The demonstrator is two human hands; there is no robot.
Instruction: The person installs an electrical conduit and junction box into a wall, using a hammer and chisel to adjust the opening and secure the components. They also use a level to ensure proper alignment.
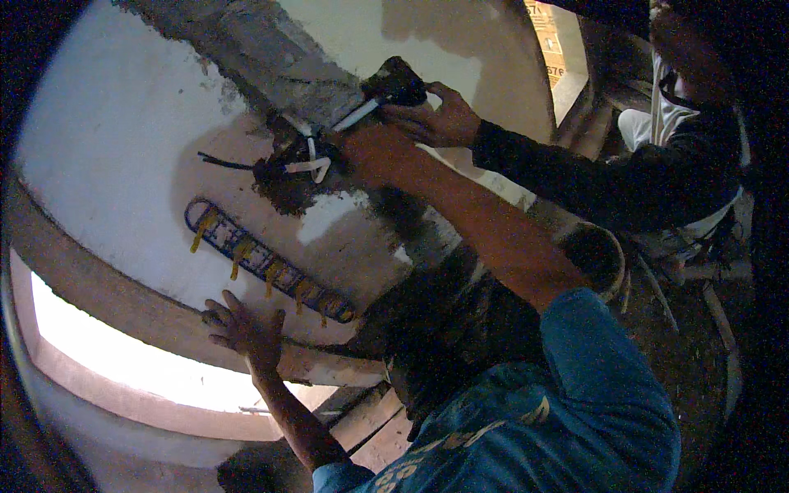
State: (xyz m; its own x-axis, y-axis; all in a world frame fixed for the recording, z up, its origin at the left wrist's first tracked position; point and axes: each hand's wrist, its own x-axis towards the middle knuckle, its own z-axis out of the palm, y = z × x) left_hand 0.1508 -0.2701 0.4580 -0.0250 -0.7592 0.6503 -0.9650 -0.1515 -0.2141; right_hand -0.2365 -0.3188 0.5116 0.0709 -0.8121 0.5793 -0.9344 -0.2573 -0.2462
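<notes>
Neither of my hands shows in the head view. Two other people work at the wall in front of me. A person in a blue shirt rests a spread left hand low on the wall. That person's right arm reaches up to white cables at a rough hole; its fingers are hard to make out. From the right, another person's dark-sleeved arm brings a hand beside a dark lump and a pale tube.
A band of rough grey mortar runs up from the hole. A black cable sticks out leftward. Below is a long painted sign with yellow drips. A bright opening lies lower left; loose strips are at right.
</notes>
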